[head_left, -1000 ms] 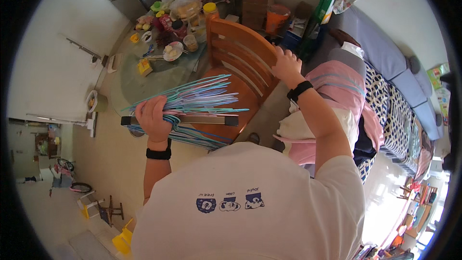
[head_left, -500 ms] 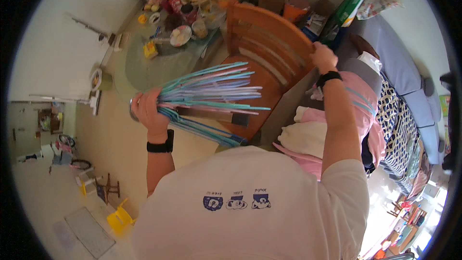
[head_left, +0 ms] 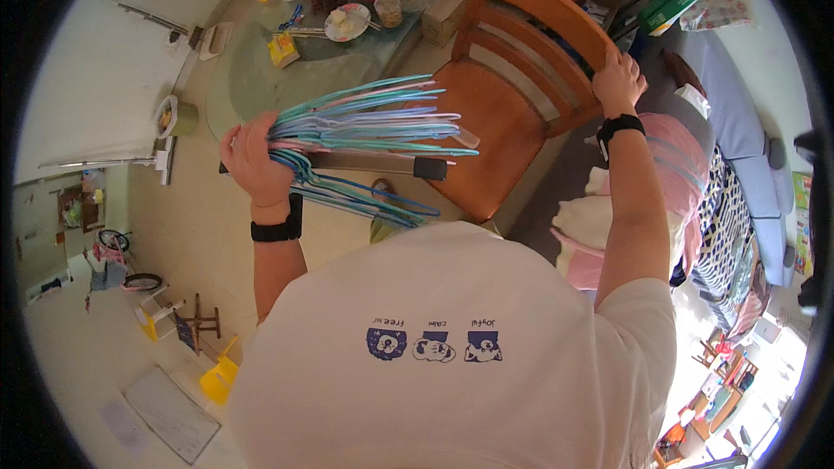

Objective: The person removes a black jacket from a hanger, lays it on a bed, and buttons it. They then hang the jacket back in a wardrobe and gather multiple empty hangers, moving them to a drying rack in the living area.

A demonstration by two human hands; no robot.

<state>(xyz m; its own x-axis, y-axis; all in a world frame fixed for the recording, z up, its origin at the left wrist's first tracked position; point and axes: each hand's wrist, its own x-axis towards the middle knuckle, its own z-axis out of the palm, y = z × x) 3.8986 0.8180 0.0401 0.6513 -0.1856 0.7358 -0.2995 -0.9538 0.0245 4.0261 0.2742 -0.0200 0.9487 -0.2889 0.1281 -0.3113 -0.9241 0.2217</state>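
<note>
In my left hand [head_left: 257,161] is a thick bundle of clothes hangers [head_left: 365,126], thin and coloured teal, blue, lilac and pale pink. My fingers are wrapped round one end, and the rest fans out to the right. Below the bundle runs a flat brown bar with a black end cap [head_left: 430,168]; whether my hand holds it too, I cannot tell. My right hand [head_left: 618,82] is closed on the top corner of a wooden chair's backrest [head_left: 543,0]. The chair's seat [head_left: 486,139] lies partly behind the hanger tips.
A glass table [head_left: 252,91] at the far left bears a plate of food [head_left: 347,23], jars and a yellow pack [head_left: 282,50]. Pink and white clothing [head_left: 591,226] lies right of the chair, beside a grey-blue sofa [head_left: 747,122]. A waste bin [head_left: 178,117] stands by the left wall.
The chair and my right hand gripping it have shifted right and farther away in the picture, showing more of the seat. My left hand has moved slightly left and up with the hangers.
</note>
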